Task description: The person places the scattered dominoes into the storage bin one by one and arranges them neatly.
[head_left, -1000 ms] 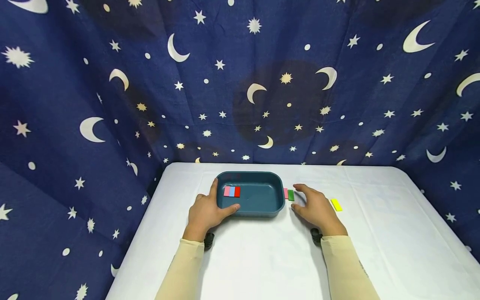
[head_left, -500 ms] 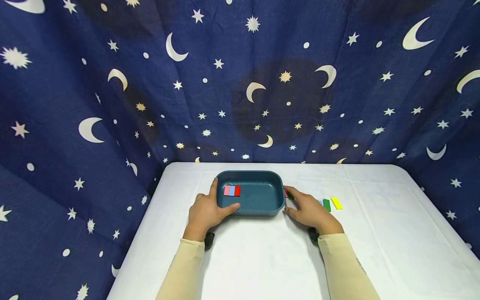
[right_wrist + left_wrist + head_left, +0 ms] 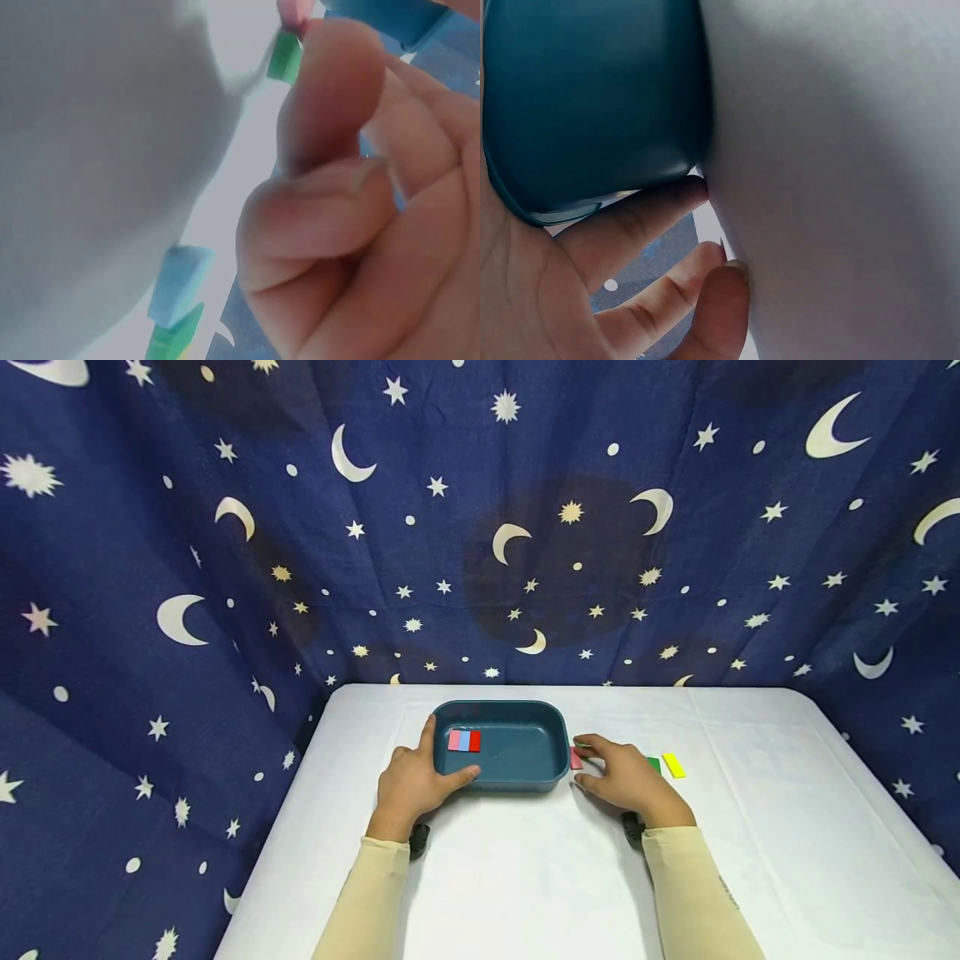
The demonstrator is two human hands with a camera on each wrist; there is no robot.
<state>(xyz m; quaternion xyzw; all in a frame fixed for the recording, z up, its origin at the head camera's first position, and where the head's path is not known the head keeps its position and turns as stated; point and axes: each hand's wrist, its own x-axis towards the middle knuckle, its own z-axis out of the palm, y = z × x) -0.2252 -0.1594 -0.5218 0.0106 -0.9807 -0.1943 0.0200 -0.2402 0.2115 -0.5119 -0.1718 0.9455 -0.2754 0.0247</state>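
My left hand (image 3: 408, 781) rests on the left end of a teal plastic box (image 3: 525, 758), index finger along its side and thumb across the near rim. Inside the box, a pink block, a light blue block (image 3: 465, 741) and a red block (image 3: 475, 742) lie in a row. My right hand (image 3: 622, 777) is just off the box's right end, thumb and index finger apart around a loose pink block (image 3: 576, 758). A green block (image 3: 285, 56) adjoins the pink one in the right wrist view. Whether a fingertip touches either block is unclear.
Right of my right hand lie another green block (image 3: 655, 764), partly hidden, and a yellow block (image 3: 673, 766). The right wrist view also shows a light blue block (image 3: 180, 285) there. A white cloth (image 3: 510, 877) covers the table; a dark blue curtain (image 3: 480, 560) hangs behind.
My right hand moved in over the pink and green blocks beside the box, then drew slightly back. Those two blocks have shifted slightly, the green one now mostly behind the index finger. The left hand stayed.
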